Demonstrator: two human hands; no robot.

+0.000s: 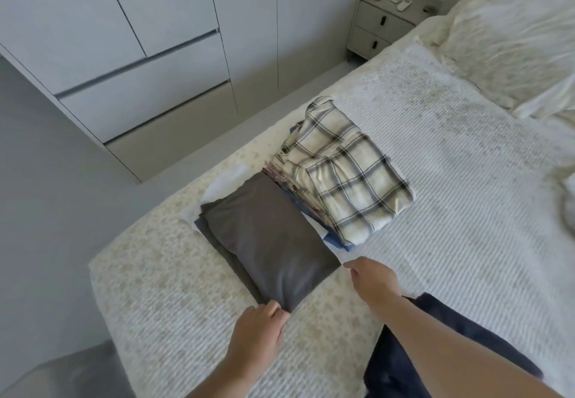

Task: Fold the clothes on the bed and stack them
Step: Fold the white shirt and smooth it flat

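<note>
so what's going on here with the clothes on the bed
A person is folding laundry on the bed. The left hand pinches the near corner of a folded grey garment, which lies on a low stack with white and grey layers showing beneath it. The right hand hovers loosely by the garment's right corner, holding nothing. Beside it sits a second stack topped by a plaid garment. A dark blue piece lies under the right forearm, apparently still unfolded.

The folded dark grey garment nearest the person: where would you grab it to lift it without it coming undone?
Probably by the two near corners of the folded dark grey garment, coming from the person's side. Its near edge lies clear on the bed, while the far end abuts the plaid pile.
</note>
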